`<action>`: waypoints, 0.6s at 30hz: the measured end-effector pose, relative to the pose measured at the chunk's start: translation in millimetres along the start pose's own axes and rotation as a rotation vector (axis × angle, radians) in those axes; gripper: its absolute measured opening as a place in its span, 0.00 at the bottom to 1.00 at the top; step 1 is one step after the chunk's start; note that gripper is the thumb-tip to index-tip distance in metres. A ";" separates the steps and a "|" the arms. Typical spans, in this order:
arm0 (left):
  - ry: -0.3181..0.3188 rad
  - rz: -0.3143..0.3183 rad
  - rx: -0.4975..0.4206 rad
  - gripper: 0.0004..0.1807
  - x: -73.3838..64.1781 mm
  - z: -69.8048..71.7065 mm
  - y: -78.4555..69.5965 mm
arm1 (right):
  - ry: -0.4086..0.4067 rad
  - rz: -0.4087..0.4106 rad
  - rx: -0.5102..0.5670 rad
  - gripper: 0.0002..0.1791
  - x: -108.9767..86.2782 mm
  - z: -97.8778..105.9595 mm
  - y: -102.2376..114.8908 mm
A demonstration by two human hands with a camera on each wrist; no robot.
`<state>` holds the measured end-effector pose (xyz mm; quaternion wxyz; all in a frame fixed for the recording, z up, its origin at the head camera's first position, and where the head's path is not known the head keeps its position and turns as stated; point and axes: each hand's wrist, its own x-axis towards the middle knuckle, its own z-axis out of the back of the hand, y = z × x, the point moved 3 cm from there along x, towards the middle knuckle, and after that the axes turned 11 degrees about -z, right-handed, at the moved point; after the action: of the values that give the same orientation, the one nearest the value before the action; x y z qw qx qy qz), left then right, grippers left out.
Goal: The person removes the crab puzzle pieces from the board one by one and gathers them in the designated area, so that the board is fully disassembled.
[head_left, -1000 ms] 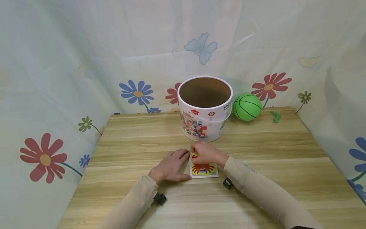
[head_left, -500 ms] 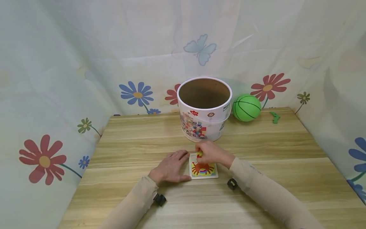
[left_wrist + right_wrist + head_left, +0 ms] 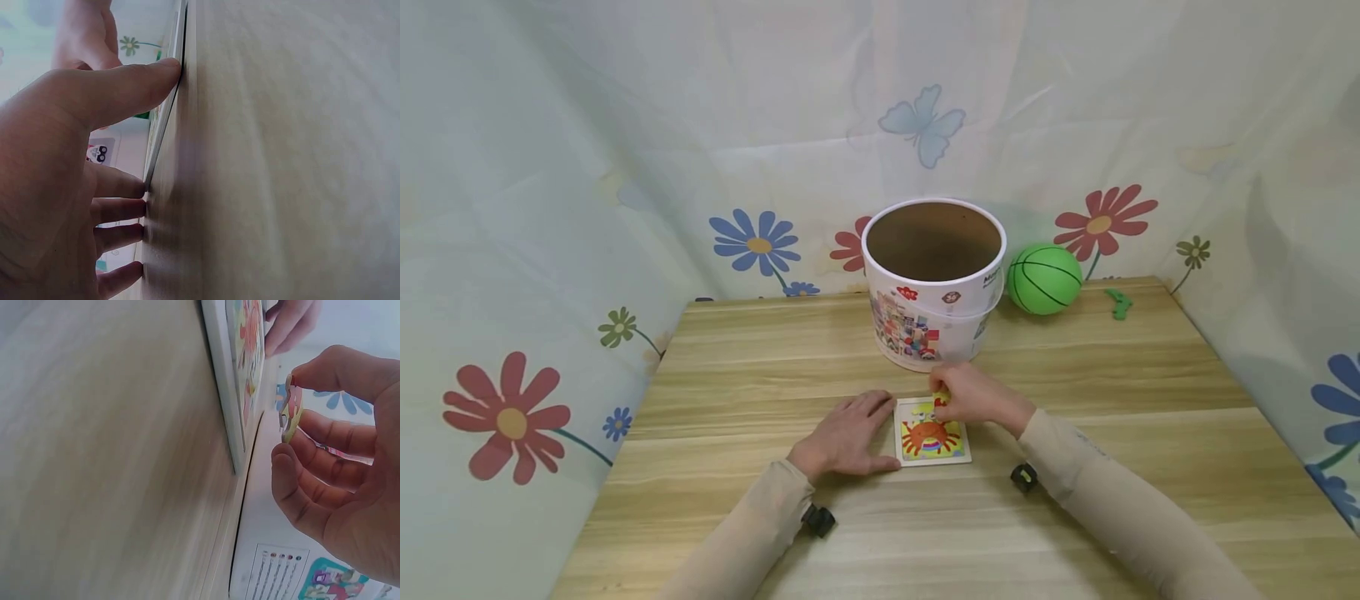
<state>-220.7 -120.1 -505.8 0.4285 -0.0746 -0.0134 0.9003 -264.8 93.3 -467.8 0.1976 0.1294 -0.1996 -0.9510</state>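
Floral-print curtain (image 3: 805,108), backing a wood-grain table (image 3: 760,358). White printed bucket (image 3: 917,333), one, upright, mouth upward. Green toy basketball (image 3: 1045,280), one, just beside it. Small green piece (image 3: 1119,305), one, near the table's far right; identity unclear.

Crab puzzle board (image 3: 934,442), one, square, lying picture-up in front of the bucket.

Left hand (image 3: 846,437): fingers spread wide, thumb and index finger touching the board's left edge. Right hand (image 3: 977,400): fingers pinching a thin yellow-and-red puzzle piece (image 3: 291,411), raised off the board near its far right corner. Slot beneath: hidden by the hand.

Risks, as judged: piece held by its rim, so a slight slip could twist or drop it; a turned piece would probably jam against its neighbours. Left hand braces one side only; a hard push at the far right could swivel or slide the board. Knuckles close to the bucket; a wide swing might knock it.
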 end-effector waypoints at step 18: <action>0.019 0.017 -0.017 0.56 0.5 -0.2 0.1 | 0.013 -0.109 0.004 0.12 -10.4 5.9 -28.1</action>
<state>-221.0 -119.7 -506.1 0.4205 -0.0867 -0.0164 0.9030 -266.5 123.3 -473.0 0.1466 0.1469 -0.1928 -0.9590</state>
